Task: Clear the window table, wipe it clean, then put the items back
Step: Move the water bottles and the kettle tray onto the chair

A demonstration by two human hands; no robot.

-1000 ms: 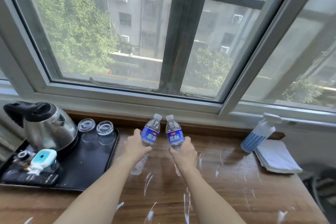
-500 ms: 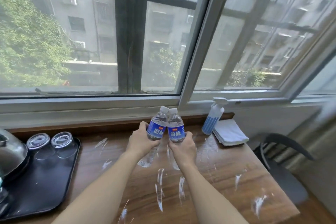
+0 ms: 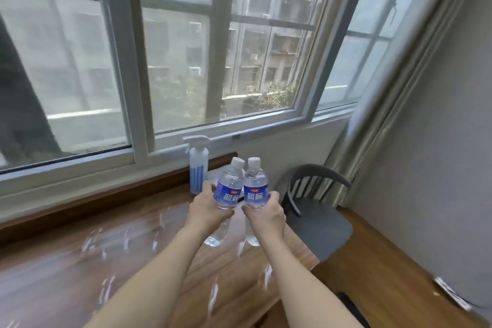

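I hold two clear water bottles with blue labels and white caps, side by side, lifted above the right end of the wooden window table (image 3: 80, 261). My left hand (image 3: 206, 212) grips the left water bottle (image 3: 229, 189). My right hand (image 3: 266, 214) grips the right water bottle (image 3: 255, 185). The two bottles touch each other. White streaks mark the tabletop. A white and blue spray bottle (image 3: 197, 168) stands at the table's back right, just behind the bottles. The folded cloth is mostly hidden behind the bottles.
A dark chair with a grey seat (image 3: 316, 224) stands just past the table's right edge. A curtain (image 3: 386, 88) hangs at the right beside a grey wall. The window frame (image 3: 127, 61) runs along the table's back.
The view has swung to the right, and my hands have carried both bottles toward the table's right end. The tray with kettle and glasses has left the view; the chair shows fully.
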